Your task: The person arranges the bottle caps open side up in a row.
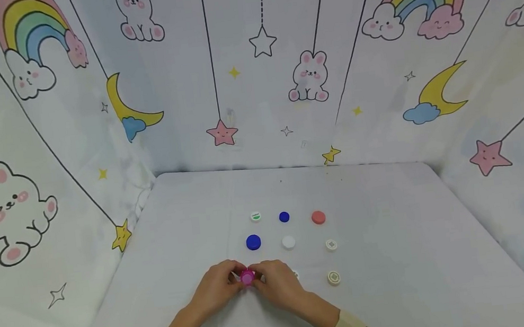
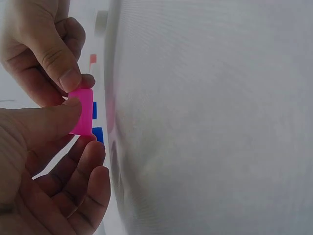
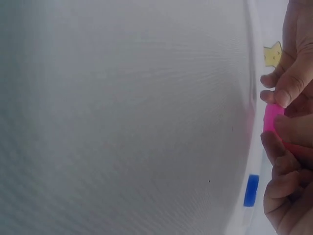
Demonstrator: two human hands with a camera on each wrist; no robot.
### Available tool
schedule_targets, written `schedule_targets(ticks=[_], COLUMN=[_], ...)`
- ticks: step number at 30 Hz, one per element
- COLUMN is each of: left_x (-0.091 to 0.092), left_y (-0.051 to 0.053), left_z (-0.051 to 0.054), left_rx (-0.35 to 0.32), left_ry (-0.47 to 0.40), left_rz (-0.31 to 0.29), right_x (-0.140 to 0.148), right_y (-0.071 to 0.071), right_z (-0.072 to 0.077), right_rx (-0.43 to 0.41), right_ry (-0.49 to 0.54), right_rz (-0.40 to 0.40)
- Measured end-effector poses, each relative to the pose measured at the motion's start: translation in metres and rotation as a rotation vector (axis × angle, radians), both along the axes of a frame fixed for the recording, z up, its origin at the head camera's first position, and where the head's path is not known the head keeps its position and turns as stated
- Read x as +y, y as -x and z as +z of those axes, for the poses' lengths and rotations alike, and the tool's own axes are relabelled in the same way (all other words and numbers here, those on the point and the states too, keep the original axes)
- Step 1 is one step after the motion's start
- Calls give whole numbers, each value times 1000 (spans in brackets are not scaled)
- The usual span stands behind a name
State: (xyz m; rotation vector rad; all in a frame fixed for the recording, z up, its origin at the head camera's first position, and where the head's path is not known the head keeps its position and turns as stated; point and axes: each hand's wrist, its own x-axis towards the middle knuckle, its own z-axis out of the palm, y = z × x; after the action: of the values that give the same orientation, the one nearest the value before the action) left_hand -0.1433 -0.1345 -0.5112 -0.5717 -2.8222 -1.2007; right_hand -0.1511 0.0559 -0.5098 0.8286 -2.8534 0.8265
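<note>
A pink cap (image 1: 247,277) is pinched between both hands, low over the white table. The left hand (image 1: 215,291) grips its left side with thumb and fingers, and the right hand (image 1: 281,285) grips its right side. In the left wrist view the pink cap (image 2: 85,111) stands on edge, with the left hand (image 2: 54,161) below it and the right hand (image 2: 46,46) above. The right wrist view shows the pink cap (image 3: 273,118) between the fingertips of both hands. Part of a small whitish cap (image 1: 296,274) shows beside the right hand, mostly hidden.
Beyond the hands lie a green-and-white cap (image 1: 255,216), a small blue cap (image 1: 284,217), a red cap (image 1: 318,218), a larger blue cap (image 1: 253,242) and a white cap (image 1: 288,243). Two cream caps (image 1: 331,245) (image 1: 333,278) lie to the right. A patterned cloth (image 1: 177,87) hangs behind.
</note>
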Motion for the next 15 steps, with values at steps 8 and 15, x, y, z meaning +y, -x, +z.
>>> schedule_targets(ticks=[8, 15], left_x=[2, 1], left_y=[0, 2], left_z=[1, -5], left_rx=[-40, -31], left_ry=[16, 9], left_rz=[7, 17], right_x=[-5, -7], right_y=[4, 5], right_z=[-2, -5], right_rx=[-11, -21], right_ry=[-36, -32], right_rz=[-5, -12])
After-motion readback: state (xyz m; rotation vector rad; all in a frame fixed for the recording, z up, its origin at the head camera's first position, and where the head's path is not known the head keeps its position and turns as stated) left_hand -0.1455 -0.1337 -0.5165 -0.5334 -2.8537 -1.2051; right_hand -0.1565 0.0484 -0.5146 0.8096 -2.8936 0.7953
